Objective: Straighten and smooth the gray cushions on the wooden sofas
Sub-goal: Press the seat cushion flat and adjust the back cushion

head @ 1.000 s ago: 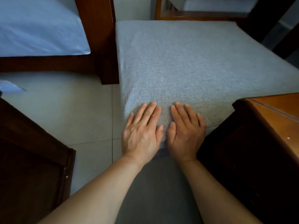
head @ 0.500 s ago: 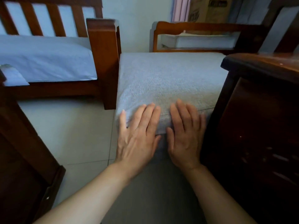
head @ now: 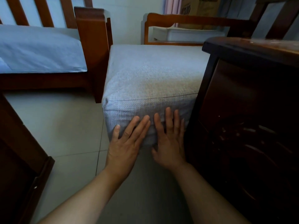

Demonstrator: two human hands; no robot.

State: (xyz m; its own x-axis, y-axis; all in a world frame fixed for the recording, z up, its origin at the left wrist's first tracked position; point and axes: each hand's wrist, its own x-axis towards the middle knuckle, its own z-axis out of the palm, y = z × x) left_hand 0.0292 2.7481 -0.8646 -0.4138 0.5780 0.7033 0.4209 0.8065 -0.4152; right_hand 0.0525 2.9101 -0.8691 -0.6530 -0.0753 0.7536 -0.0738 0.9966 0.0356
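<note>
Now I have my left hand (head: 127,144) and right hand (head: 169,143) flat, fingers straight, gripping nothing, against the front face of the gray woven square cushion (head: 150,75), which extends straight ahead between dark wooden armrests (head: 246,97).

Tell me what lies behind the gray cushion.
Behind the cushion stands a wooden frame holding a white tray-like object, with a cardboard box beyond. The dark armrest hides the cushion's back right corner.

Coarse-woven matt gray cushion (head: 150,73); glossy dark wood armrest (head: 252,50), perhaps varnished; smooth floor tiles (head: 61,120).
</note>
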